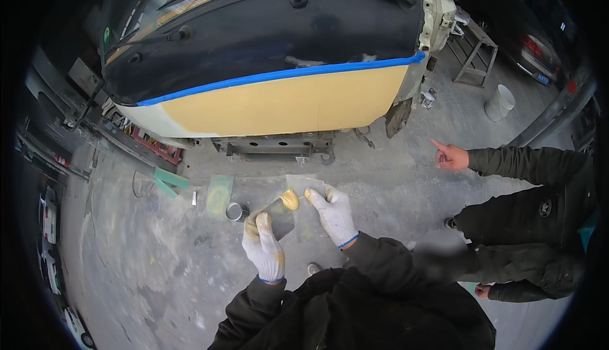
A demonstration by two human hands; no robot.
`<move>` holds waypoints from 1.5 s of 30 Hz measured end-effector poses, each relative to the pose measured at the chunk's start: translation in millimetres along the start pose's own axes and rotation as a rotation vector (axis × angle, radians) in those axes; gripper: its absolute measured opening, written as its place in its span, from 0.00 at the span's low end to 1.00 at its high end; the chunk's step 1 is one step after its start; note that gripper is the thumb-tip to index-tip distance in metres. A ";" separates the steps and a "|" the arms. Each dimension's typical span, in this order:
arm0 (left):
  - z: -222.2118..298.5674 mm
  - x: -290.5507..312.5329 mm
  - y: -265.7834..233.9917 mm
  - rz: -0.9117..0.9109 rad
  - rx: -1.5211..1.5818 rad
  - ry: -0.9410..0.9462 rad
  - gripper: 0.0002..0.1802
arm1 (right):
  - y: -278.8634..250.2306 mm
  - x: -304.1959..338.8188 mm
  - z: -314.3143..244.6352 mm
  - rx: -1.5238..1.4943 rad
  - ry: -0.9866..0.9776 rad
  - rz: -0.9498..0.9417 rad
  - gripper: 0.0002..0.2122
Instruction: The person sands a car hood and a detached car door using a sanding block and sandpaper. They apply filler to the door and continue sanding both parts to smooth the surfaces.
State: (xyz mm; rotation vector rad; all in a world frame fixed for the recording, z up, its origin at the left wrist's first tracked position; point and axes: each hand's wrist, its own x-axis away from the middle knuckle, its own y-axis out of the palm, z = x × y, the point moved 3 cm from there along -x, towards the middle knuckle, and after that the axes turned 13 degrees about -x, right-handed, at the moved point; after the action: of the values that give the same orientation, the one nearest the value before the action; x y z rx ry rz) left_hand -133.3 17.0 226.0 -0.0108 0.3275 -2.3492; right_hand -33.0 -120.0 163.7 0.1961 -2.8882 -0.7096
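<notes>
My left hand (264, 253), in a white work glove, is closed on a flat grey spreader plate (281, 222). A lump of yellow filler putty (290, 199) sits at that plate's upper edge. Just to the right, my gloved right hand (335, 215) pinches what looks like a translucent plastic spreader (306, 187), with a yellow smear by the fingertips. Ahead of both hands is a vehicle's front panel (285, 104) coated in smooth yellow filler. Blue masking tape (279, 78) runs along its top, below the black upper panel (254, 39).
On the floor stand an open tin (237, 211), a yellow-smeared sheet (219, 194) and green strips (170, 180). A co-worker's hand (451, 157) points from the right toward the panel. Farther right are a white bucket (500, 102), a metal stand (472, 55) and a dark car (533, 39).
</notes>
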 end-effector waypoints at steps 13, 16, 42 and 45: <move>5.2 14.0 -7.2 -0.039 0.021 0.099 0.17 | 13.5 28.5 -7.8 -0.123 -0.042 0.048 0.13; 7.5 14.3 -4.4 -0.037 0.080 0.153 0.17 | 16.4 31.6 -5.3 -0.267 0.007 0.073 0.12; -13.6 -17.8 19.8 -0.825 -0.288 0.046 0.15 | -38.1 56.2 -81.7 -0.229 -0.121 0.006 0.14; 21.0 -33.1 55.3 -0.704 -0.218 0.050 0.11 | -55.9 41.9 -90.9 -0.017 0.052 -0.241 0.17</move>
State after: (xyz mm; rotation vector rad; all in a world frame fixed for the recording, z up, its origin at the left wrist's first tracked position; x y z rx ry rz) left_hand -69.3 -2.9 236.0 -0.2013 0.6931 -2.9943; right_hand -52.1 -216.7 222.1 0.5587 -2.8361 -0.7534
